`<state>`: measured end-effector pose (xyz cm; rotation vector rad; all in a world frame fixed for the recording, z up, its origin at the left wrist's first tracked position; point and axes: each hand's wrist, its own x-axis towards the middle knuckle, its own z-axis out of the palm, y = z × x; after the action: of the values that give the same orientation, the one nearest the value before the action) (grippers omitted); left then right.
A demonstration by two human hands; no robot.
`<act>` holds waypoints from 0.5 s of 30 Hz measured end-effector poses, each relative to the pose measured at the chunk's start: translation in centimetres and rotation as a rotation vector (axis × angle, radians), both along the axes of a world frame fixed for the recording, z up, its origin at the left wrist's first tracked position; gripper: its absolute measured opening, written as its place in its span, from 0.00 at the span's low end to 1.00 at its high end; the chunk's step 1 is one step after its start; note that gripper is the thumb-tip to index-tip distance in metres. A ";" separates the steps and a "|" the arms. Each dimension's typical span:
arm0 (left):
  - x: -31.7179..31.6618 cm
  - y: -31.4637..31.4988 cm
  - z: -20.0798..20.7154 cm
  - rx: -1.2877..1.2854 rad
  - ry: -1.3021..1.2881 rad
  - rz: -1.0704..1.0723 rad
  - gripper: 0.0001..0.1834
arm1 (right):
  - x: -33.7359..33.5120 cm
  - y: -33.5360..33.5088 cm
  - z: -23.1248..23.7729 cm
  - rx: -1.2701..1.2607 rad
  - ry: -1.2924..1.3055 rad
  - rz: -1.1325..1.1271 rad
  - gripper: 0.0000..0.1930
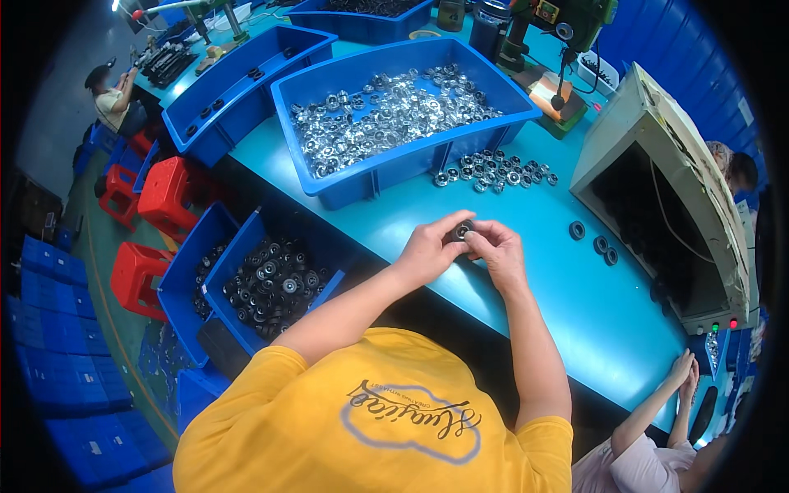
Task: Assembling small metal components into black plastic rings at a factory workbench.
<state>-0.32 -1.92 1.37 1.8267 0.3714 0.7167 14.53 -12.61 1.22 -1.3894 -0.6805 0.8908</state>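
Over the front edge of the turquoise table, my left hand (429,249) and my right hand (500,253) meet, fingers closed around a small black ring with a silver centre (463,230). My fingers cover part of it. Beyond my hands lies a group of shiny silver hubs (499,171). Behind that group stands a large blue bin (411,177) holding many more silver hubs (394,115). To the right of my hands, a few black rings (577,230) lie on the table.
Blue bins of black wheels (271,283) stand below the table at left, near red stools (140,275). A boxy cream machine with a dark opening (657,197) stands at right. Nearby are a green press (567,107) and another person's hands (684,374).
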 end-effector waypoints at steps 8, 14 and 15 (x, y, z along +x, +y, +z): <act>-0.3 0.4 0.2 -0.252 -0.007 -0.079 0.26 | 0.4 0.0 0.1 0.005 0.040 0.037 0.12; -0.3 -0.3 1.3 -0.056 0.007 -0.078 0.25 | 0.3 0.0 -0.7 -0.025 -0.033 -0.008 0.10; -0.3 -0.3 1.3 -0.026 0.002 -0.074 0.25 | 0.4 0.0 -0.8 -0.027 -0.035 -0.012 0.10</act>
<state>-0.59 -2.24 2.67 1.8074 0.3114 0.6562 14.91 -12.64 0.46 -1.4341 -0.6882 0.8710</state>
